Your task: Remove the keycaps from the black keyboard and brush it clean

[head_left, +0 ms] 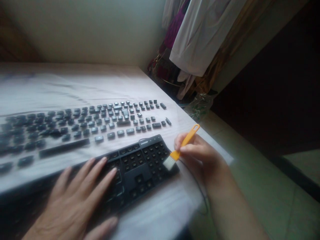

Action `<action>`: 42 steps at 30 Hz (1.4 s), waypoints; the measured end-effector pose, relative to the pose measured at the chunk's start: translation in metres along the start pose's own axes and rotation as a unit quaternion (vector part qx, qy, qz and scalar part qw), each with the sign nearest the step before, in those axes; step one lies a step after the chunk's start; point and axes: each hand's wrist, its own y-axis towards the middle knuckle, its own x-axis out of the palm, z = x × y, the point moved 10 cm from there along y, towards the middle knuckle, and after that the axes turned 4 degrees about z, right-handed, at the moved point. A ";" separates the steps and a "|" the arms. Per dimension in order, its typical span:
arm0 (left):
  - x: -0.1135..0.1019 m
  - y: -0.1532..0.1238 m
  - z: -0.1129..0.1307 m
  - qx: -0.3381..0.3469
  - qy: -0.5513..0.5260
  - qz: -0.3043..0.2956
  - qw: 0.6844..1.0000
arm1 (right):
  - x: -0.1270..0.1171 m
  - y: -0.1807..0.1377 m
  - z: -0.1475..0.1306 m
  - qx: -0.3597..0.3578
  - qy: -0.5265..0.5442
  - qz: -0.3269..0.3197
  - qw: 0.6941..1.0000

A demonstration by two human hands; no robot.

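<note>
I am brushing the bare keyboard (140,166): my right hand (200,153) fingers pinch the orange brush (181,148), bristles at its right edge. My left hand (77,196) lies on it with fingers spread; next I judge steady strokes along the sockets.

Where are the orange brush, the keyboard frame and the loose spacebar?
orange brush (186,140), head view, on its handle.
keyboard frame (140,170), head view, on its bare middle.
loose spacebar (64,147), head view, on its middle.

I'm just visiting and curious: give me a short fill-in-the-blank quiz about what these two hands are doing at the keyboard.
1. The right hand holds a small brush with an ____ handle.
2. The brush's white bristles touch the black ____, whose keys are off.
3. The left hand lies ____ on that same thing.
4. The loose keycaps lie in rows on the white ____.

Missing words: orange; keyboard; flat; table
</note>
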 end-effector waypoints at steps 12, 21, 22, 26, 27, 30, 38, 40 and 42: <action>0.000 -0.001 0.007 0.062 0.041 -0.010 0.997 | 0.013 -0.004 0.019 0.019 0.008 -0.020 1.000; 0.001 0.000 0.010 0.074 0.059 -0.009 0.995 | 0.007 0.001 0.002 -0.010 -0.004 -0.031 0.999; 0.000 0.000 0.010 0.075 0.059 -0.008 0.995 | 0.007 0.001 0.003 -0.005 -0.005 -0.024 1.000; 0.000 0.001 0.010 0.070 0.056 -0.011 0.996 | 0.010 -0.001 0.014 0.017 -0.015 -0.017 1.000; -0.001 0.001 0.011 0.071 0.058 -0.011 0.996 | 0.011 -0.001 0.016 0.020 -0.016 -0.022 0.999; -0.002 0.001 0.012 0.083 0.072 -0.009 0.994 | 0.014 -0.003 0.017 0.026 -0.020 -0.055 0.998; -0.004 0.003 0.014 0.095 0.083 -0.003 0.992 | 0.010 -0.001 0.016 0.029 -0.018 -0.018 0.999; -0.004 0.003 0.014 0.092 0.081 -0.006 0.992 | 0.012 -0.002 0.020 0.044 -0.008 -0.019 0.999; -0.003 0.003 0.014 0.084 0.076 -0.010 0.993 | 0.016 -0.004 0.018 0.045 -0.003 -0.039 0.998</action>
